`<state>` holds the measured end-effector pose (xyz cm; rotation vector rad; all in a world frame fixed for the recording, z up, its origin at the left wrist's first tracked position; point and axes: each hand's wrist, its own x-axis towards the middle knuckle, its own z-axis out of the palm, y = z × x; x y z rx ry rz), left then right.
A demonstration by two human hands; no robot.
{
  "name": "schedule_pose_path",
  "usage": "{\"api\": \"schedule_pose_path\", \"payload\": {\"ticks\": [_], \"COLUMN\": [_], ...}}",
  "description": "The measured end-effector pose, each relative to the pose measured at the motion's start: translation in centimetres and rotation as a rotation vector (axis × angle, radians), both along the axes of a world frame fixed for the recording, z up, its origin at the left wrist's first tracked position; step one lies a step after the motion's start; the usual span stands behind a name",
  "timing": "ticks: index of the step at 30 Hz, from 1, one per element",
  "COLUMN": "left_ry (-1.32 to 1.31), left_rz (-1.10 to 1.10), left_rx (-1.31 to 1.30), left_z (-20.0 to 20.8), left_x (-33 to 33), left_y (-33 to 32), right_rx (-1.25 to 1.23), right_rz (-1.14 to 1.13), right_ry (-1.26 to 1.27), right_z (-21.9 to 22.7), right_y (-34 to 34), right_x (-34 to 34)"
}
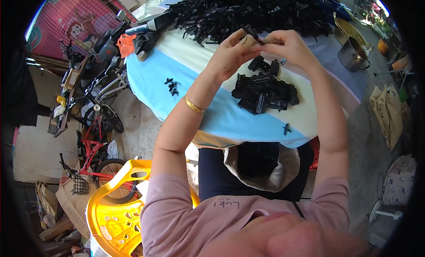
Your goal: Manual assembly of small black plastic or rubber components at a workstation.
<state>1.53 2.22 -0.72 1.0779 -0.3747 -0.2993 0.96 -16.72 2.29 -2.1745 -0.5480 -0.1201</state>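
Note:
Over the table, my left hand (229, 51) and my right hand (287, 45) meet with their fingers pinched together. A small black plastic part (251, 32) shows between them; its exact kind is hidden by the fingers. Tan tape wraps a digit of my left hand. Just beyond the hands lies a big heap of black plastic parts (252, 11). Nearer to me, below the hands, a smaller pile of chunkier black plastic pieces (265, 94) rests on the blue and cream tablecloth (152, 73).
Small black bits (171, 86) lie on the cloth's left, another bit (287, 129) near its front edge. A pale bag (283, 173) with a dark inside sits at my lap. Left are a yellow chair (113, 212) and bicycles (90, 150); right, a metal pot (354, 54).

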Motion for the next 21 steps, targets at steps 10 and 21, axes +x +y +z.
{"api": "schedule_pose_path", "payload": {"ticks": [10,21], "left_ry": [-0.15,-0.338], "left_rz": [-0.199,-0.102], "left_rx": [-0.194,-0.088], "left_z": [1.9,1.4], "left_x": [0.5,-0.2], "left_y": [1.1,1.0], "right_rx": [0.082,0.224], "right_rz": [0.1,0.142], "right_ry": [-0.055,-0.139], "right_z": [-1.8,-1.9], "right_y": [1.8,2.0], "right_x": [0.0,-0.2]}}
